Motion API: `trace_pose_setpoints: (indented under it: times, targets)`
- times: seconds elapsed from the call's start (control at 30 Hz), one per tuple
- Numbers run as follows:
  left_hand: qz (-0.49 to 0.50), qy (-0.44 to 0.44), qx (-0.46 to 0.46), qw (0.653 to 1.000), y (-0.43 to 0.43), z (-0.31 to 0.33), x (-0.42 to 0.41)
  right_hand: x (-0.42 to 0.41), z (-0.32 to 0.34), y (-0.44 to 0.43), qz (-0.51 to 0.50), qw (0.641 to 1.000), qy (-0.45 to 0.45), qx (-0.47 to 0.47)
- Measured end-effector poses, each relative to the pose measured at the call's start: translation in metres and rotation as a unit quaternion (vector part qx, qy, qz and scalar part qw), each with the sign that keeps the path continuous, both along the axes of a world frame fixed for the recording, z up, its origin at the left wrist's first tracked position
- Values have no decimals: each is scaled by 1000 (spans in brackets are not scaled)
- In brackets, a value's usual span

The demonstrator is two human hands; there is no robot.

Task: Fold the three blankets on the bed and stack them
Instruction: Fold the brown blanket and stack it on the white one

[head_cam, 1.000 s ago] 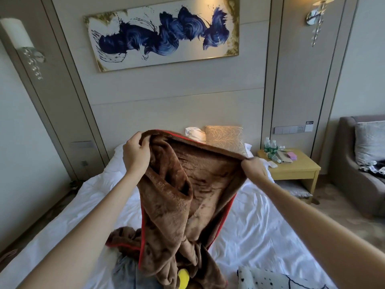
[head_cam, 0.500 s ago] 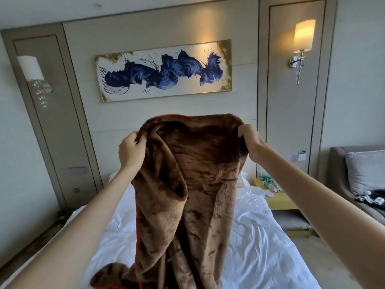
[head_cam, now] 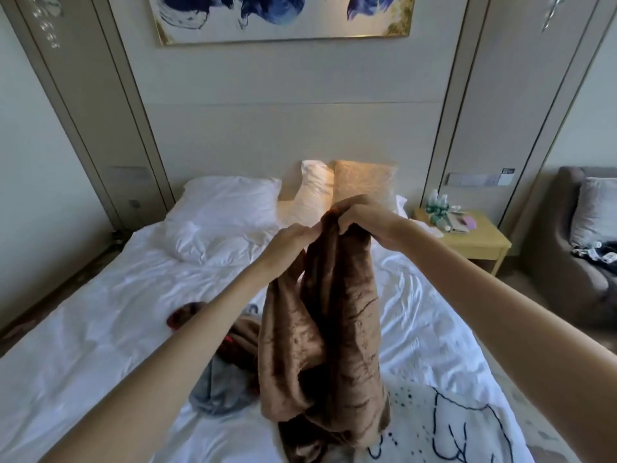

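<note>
The brown blanket [head_cam: 334, 329] hangs in a long doubled drape from the two hands, which meet at its top edge; its lower end bunches on the bed [head_cam: 100, 312]. The right hand [head_cam: 362, 220] has its fingers [head_cam: 345, 219] curled over the top of the brown blanket, clenched on the cloth; the left hand [head_cam: 292, 237], touching that same top edge from the left, appears to pinch it between thumb and fingers (the pinch itself faces away from the camera).

The step in hand looks like the first halving; to do it well, I judge that the two top corners should be matched edge to edge before one hand takes both, and the drape lifted clear of the bed so that the fold line falls straight rather than twisted; the plush is thick and will likely slip if gripped lightly.

Whether the corners truly line up cannot be seen, being buried in the grip. A grey blanket [head_cam: 220, 385] lies crumpled left of the brown blanket's lower end, partly behind the left forearm; a white patterned blanket [head_cam: 450, 422] lies to its right, cut off by the frame's bottom edge; both look unfolded.
</note>
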State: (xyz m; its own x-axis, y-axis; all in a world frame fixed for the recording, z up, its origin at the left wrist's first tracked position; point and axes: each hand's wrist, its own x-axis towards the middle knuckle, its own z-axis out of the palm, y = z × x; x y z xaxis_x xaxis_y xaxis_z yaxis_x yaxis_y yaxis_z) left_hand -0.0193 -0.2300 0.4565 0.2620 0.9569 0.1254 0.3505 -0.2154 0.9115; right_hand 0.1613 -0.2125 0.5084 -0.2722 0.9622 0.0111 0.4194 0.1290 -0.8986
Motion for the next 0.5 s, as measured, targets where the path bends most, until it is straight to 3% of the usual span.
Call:
trace_pose_setpoints:
  times: [0.13, 0.27, 0.5]
  targets:
    - [37, -33, 56, 997, -4, -15, -12, 5, -16, 2, 42, 998, -46, -4]
    - [124, 77, 149, 978, 5, -25, -34, 17, -47, 5, 52, 996, -75, -21]
    - [253, 125, 162, 946, 17, -45, -88, 59, -88, 12, -108, 994, -11, -28]
